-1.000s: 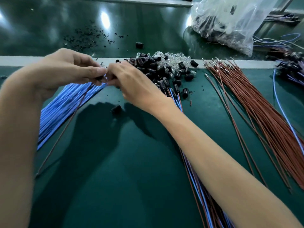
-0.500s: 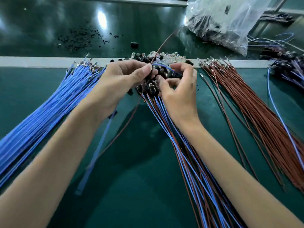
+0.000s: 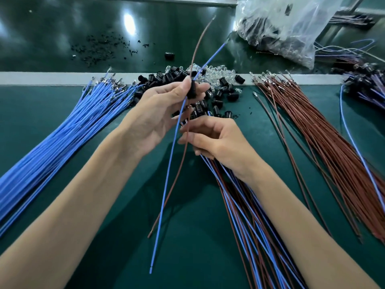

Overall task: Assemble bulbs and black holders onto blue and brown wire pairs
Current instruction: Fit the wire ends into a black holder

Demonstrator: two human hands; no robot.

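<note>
Glossy dark green belt (image 3: pixel 62 34) at the top of the frame, matt green mat (image 3: pixel 104 257) below, crinkled clear plastic bag (image 3: pixel 291 24) upper right, smooth plastic-sheathed blue wires (image 3: pixel 52 142), bare metal wire tips (image 3: pixel 112 84), shiny black plastic holders (image 3: pixel 218 93), clear glassy bulbs (image 3: pixel 212 73)

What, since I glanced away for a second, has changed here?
Both hands moved right from the blue bundle to the middle. The left hand now holds up a black holder with a blue wire and brown wire through it; the right hand pinches the brown wire lower down. That bundle, the brown bundle, parts heap and bag stayed.
</note>
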